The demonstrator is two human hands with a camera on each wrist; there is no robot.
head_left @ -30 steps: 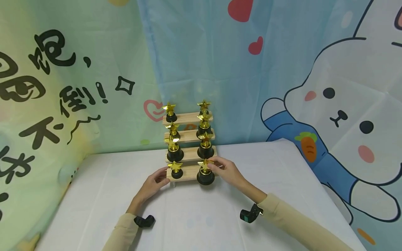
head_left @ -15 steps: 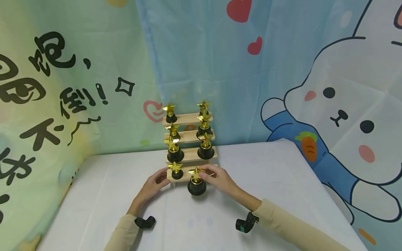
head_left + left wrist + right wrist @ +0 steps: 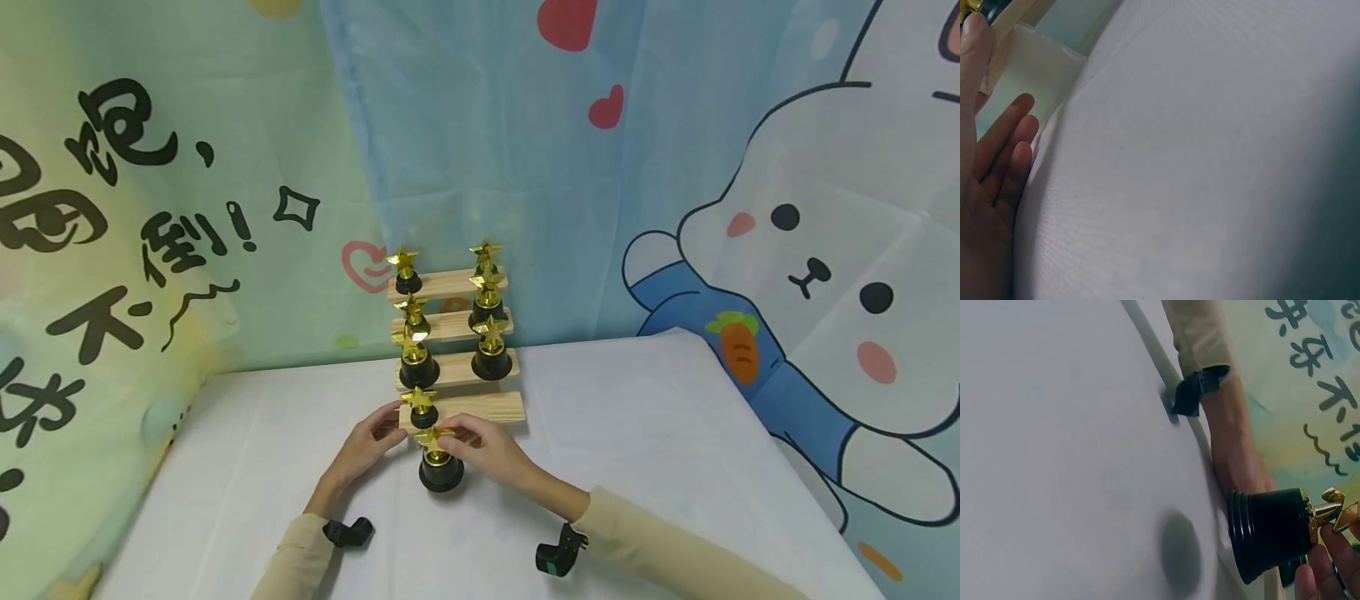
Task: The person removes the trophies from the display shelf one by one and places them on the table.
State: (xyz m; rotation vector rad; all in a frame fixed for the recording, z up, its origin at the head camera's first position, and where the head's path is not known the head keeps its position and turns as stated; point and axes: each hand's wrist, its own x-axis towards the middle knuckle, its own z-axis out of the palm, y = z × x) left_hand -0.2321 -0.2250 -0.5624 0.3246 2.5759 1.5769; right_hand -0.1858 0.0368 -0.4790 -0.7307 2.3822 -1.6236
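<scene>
White cloth lies under a wooden rack. Left hand pinches its lowest shelf; right hand holds a star trophy aloft.

A white-covered table bears a four-tiered wooden rack carrying seven gold-star trophies.

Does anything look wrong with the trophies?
Nothing looks broken or spilled. The bottom wooden step holds just one star trophy, while the steps above hold two each, which looks uneven. The right hand grips another trophy.
</scene>
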